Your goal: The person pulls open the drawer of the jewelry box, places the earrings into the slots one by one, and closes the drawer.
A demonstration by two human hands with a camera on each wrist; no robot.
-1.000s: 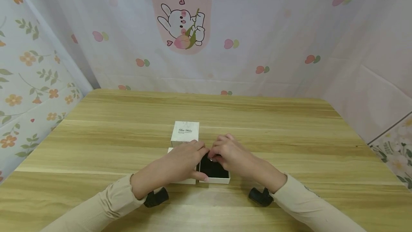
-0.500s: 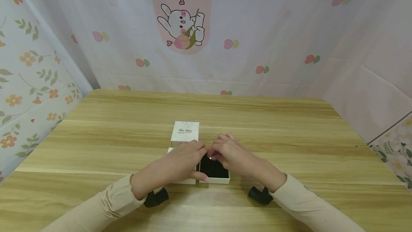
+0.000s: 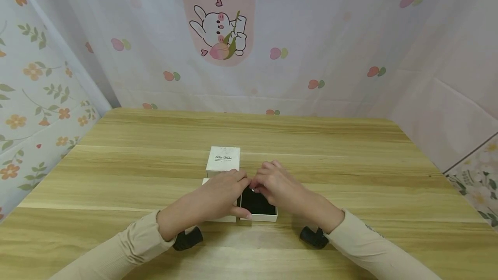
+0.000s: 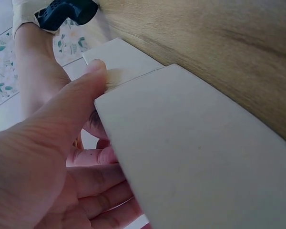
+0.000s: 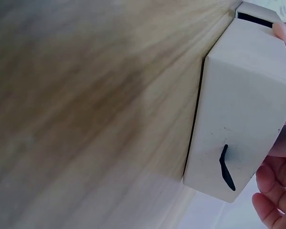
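Observation:
A white jewelry box drawer [image 3: 264, 218] with a black lining lies open-topped on the table. My left hand [image 3: 219, 195] grips it at its left end, thumb on the near wall and fingers at the far side. Left of the drawer, mostly under that hand, is a white box piece [image 3: 223, 219]. With thumb and fingertips, my right hand [image 3: 280, 189] pinches a small shiny piece [image 3: 253, 189] at the far left of the lining; its exact kind cannot be made out. The right wrist view shows a black ribbon tab [image 5: 226, 171] on the drawer's end.
Behind the left hand stands a white box lid [image 3: 223, 159] printed "Best Wishes". The wooden table [image 3: 350, 154] runs back to a patterned curtain [image 3: 330, 33]. Dark wrist devices [image 3: 188, 238] hang below both forearms.
The right fingertips and the shiny piece have shifted very slightly left and away from me. My left hand keeps its place on the drawer.

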